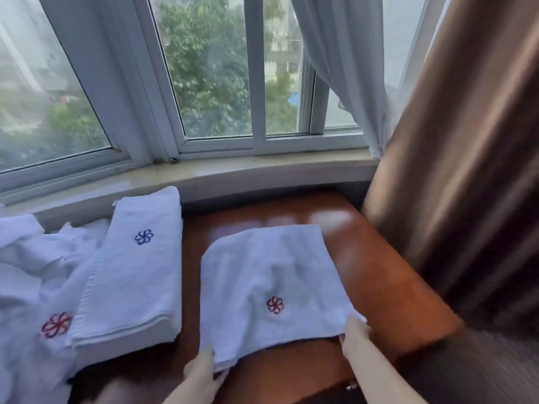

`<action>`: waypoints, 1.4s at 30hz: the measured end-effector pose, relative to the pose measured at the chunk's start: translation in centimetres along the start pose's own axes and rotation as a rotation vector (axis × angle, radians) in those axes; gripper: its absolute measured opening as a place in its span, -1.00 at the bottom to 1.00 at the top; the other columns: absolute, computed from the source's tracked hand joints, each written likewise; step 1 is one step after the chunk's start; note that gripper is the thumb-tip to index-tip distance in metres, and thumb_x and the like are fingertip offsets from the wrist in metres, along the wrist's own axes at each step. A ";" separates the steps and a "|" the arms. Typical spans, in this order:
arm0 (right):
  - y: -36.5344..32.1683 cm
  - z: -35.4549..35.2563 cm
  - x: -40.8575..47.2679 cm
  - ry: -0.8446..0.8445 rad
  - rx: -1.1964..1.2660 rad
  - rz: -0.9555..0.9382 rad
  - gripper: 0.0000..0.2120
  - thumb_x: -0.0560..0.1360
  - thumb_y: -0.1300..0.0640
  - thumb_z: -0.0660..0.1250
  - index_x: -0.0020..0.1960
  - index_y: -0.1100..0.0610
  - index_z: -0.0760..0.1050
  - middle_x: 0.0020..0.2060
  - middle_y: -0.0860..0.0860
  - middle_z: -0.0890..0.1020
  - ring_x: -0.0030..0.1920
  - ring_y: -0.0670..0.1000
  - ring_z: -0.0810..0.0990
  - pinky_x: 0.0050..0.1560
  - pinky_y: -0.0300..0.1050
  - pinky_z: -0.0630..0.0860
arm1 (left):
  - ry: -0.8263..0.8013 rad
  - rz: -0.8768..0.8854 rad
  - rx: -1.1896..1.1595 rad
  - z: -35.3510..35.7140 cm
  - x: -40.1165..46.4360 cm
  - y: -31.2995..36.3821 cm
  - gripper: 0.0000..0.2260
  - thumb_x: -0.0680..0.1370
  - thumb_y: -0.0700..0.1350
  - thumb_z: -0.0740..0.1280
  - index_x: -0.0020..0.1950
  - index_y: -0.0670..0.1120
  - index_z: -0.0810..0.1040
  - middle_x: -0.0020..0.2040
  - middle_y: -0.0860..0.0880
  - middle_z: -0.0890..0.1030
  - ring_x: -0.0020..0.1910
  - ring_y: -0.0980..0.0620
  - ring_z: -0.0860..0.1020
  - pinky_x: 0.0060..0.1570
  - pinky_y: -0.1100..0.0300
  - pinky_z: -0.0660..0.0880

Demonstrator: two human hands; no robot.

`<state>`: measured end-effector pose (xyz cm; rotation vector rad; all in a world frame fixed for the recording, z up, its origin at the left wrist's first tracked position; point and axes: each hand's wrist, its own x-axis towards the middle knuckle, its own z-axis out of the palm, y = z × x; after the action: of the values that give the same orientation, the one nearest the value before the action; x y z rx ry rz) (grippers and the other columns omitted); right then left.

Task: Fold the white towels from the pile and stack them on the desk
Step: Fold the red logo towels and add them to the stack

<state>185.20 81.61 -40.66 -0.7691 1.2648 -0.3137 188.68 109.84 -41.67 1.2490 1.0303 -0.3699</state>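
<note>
A white towel with a red flower emblem [271, 287] lies folded on the brown desk [388, 287]. My left hand [204, 371] pinches its near left corner. My right hand [355, 333] pinches its near right corner. To the left rests a stack of folded white towels with a blue emblem [137, 275]. Further left spreads the loose pile of white towels [32, 287], one showing a red emblem.
A window sill [233, 170] and window run along the back of the desk. A brown curtain [466, 170] hangs at the right, close to the desk's right edge. A sheer white curtain [344, 68] hangs beside it.
</note>
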 end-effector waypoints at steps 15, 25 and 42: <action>1.0 -4.9 1.5 0.100 -0.443 -0.231 -0.49 0.45 0.35 0.33 0.35 0.23 0.27 0.25 0.20 0.48 0.17 0.21 0.53 0.13 0.02 0.46 | -0.260 -0.058 0.519 -4.6 -3.1 -4.7 -0.76 0.42 -0.50 0.33 0.06 -0.35 0.48 0.19 -0.31 0.53 -0.06 -0.24 0.57 -0.29 0.01 0.57; 4.4 -7.1 -0.4 0.106 -0.634 -0.400 -0.40 0.51 0.30 0.21 0.49 0.04 0.12 0.21 0.21 0.52 0.13 0.29 0.54 -0.12 -0.02 0.51 | -0.266 0.117 0.521 -4.2 -3.8 -5.2 -0.74 0.49 -0.42 0.34 0.15 -0.31 0.42 0.02 -0.24 0.54 -0.03 -0.22 0.59 -0.12 0.00 0.56; 16.5 2.2 -9.1 -0.599 -1.355 -0.999 -0.69 0.59 0.14 0.13 0.27 0.10 0.50 0.21 0.01 0.52 0.23 0.03 0.46 0.20 -0.13 0.41 | -0.501 0.158 0.335 -6.2 1.5 -0.8 -0.82 0.63 -0.14 0.16 0.18 -0.16 0.45 0.00 -0.12 0.62 -0.17 -0.13 0.65 -0.29 0.11 0.56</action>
<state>181.29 99.69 -44.79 -2.4382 0.2653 0.0636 186.19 115.58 -43.12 1.4269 0.4485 -0.7116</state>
